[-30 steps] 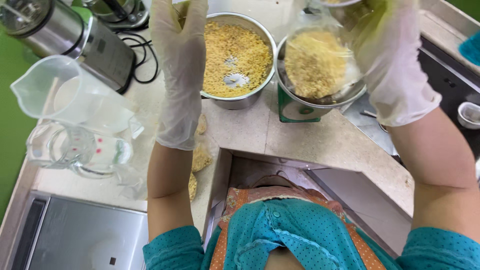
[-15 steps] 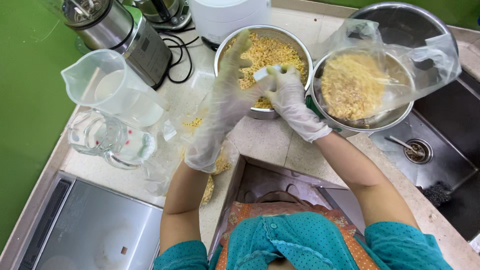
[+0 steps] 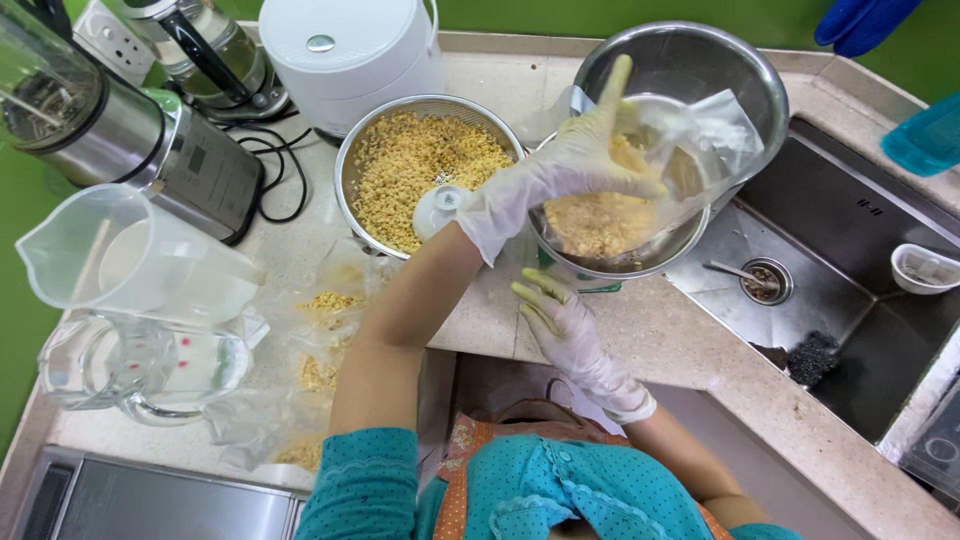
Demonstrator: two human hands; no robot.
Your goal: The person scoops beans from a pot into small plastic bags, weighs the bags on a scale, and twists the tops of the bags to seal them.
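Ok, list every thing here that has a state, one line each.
Left hand: gloved, gripping the plastic bag.
Right hand: gloved, empty, on the counter edge.
Plastic bag: open, tipped into the steel bowl.
Steel bowl: partly filled with yellow grains.
Colander: full of yellow grains.
Plastic jug: upright, empty.
Rice cooker: lid shut.

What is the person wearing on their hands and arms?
Both hands wear thin, see-through whitish disposable gloves: the left hand and the right hand. The gloves are loose and wrinkly and end in a cuff just past each wrist. Above the cuffs the forearms are bare. Short teal sleeves with tiny dots cover the upper arms. No watch or bracelet shows.
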